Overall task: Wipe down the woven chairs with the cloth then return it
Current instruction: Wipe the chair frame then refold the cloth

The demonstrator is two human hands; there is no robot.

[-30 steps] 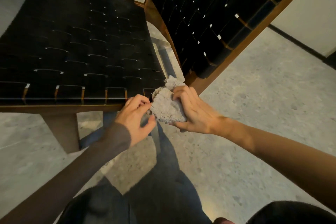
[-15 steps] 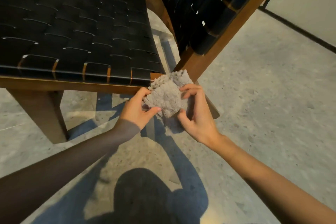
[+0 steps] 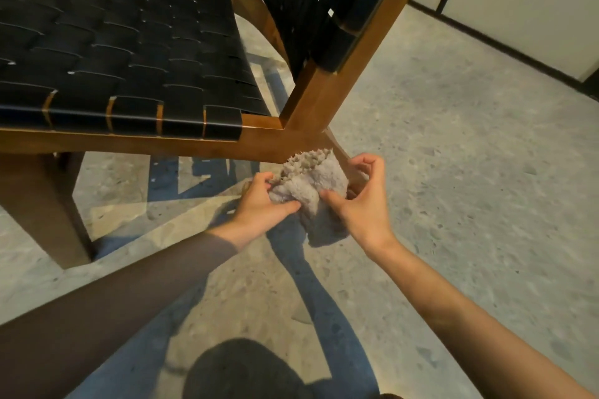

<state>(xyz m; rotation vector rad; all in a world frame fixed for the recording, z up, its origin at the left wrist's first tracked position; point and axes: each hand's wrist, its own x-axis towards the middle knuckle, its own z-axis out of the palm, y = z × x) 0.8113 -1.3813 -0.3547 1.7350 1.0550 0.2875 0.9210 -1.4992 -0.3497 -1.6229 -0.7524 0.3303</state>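
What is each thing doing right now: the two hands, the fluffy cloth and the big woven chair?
cloth: bunched up, held off the floor between both hands, near the chair's wooden corner.
left hand: pinches the cloth's left side.
right hand: holds the cloth's right side, thumb on top, fingers curled behind.
chair: stands upright on the floor.

The fluffy grey cloth (image 3: 311, 181) is bunched up in a soft lump. It is held up off the floor (image 3: 453, 172), right by the corner of the brown wooden chair with black woven straps (image 3: 129, 58), which stands upright.
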